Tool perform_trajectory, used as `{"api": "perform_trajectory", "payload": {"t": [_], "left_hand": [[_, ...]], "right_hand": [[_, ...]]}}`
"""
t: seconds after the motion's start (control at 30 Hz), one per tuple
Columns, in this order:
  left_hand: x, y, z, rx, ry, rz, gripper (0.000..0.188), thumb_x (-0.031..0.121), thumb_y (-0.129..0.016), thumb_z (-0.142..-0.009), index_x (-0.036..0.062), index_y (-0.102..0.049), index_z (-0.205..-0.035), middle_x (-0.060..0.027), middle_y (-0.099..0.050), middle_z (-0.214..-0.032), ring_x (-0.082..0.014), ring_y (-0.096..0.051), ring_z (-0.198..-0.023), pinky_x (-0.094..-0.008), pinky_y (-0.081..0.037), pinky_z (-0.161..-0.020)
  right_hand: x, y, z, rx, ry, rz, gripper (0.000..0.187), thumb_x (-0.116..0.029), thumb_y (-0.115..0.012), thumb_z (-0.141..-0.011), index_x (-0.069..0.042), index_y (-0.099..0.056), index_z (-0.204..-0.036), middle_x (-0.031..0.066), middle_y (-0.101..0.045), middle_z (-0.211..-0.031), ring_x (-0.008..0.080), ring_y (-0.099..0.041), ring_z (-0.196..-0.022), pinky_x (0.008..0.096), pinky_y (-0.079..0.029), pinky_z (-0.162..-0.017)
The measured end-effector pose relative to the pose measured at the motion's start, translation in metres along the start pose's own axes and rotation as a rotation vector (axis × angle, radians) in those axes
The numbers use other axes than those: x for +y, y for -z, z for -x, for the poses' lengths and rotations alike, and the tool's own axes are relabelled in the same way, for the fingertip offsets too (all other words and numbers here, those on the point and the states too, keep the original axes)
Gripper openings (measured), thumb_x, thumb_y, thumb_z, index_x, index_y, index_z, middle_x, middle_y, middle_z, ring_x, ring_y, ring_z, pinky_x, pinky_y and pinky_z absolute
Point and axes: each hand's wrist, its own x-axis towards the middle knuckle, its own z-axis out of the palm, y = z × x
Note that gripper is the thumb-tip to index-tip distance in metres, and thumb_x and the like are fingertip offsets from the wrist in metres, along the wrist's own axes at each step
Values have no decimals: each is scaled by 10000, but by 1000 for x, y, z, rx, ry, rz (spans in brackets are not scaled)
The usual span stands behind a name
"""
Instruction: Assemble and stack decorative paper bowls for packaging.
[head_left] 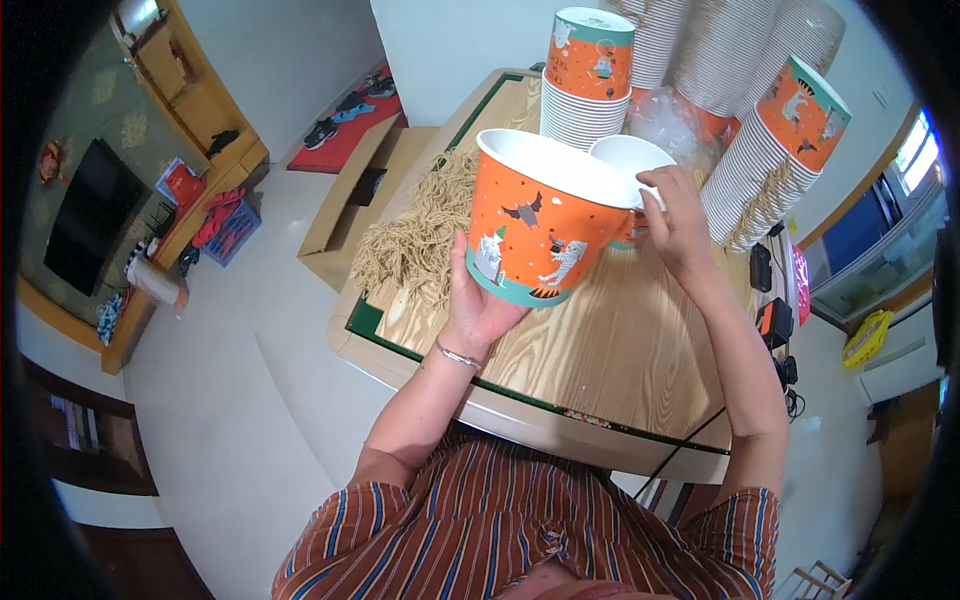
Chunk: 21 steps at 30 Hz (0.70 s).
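An orange paper bucket (540, 235) with a teal bottom band, white inside and printed with bat and mummy figures, is tilted above the table. My left hand (477, 308) grips it from the left and below, fingers partly hidden behind it. At the bucket's right rim, my right hand (680, 220) has thumb and fingers bent in a pinch; the rim seems to be between them. Just behind stands another bucket (632, 152), its white inside showing. A pile of tan twisted paper cords (425, 225) lies to the left of my left hand.
Tall stacks of nested buckets (582, 110) stand upside down at the back, and a leaning stack (770, 165) with cords on it is at right. Clear plastic wrap (665, 125) lies between. An open cardboard box (345, 200) stands left of the wooden table (620, 350). Small black devices (762, 268) line the right edge.
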Motion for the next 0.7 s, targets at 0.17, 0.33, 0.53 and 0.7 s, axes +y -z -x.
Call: {"api": "perform_trajectory", "payload": {"t": [0.17,0.33,0.53,0.7], "left_hand": [[0,1,-1,8,18,16,788,685,-368,-906,181,-270,-1504,-113,-288,-1543,-348,-307,-1394,-553,-238,-1141],[-4,-1,-2,-6,57,55,810,704,-385,-887,212,-236,-1514,-95,-258,-1558,-347,-284,-1410,-561,-229,-1147],[-5,-6,-1,-28,-75,-71,792,643,-427,-912,163,-234,-1512,-114,-267,-1550,-338,-295,-1402,-533,-259,-1141],[-13,-18,4,176,-567,-999,1024,290,-740,-769,64,-71,-1509,-170,-352,-1449,-289,-372,-1350,-400,-306,-1126]], "right_hand": [[-38,37,-12,-31,-76,-300,266,23,-580,-819,-9,-600,-1082,138,-599,-1082,291,-570,-1060,362,-448,-918],[-60,53,-25,-129,100,-419,291,7,-594,-835,-7,-597,-1125,137,-600,-1128,288,-552,-1105,359,-441,-962],[-55,53,-17,25,-259,-377,175,-109,-577,-910,-16,-611,-1054,79,-594,-1018,171,-586,-977,307,-454,-884],[-41,57,-5,-40,-449,-440,218,-206,-563,-946,-16,-636,-1024,38,-577,-971,134,-554,-885,254,-430,-800]]}}
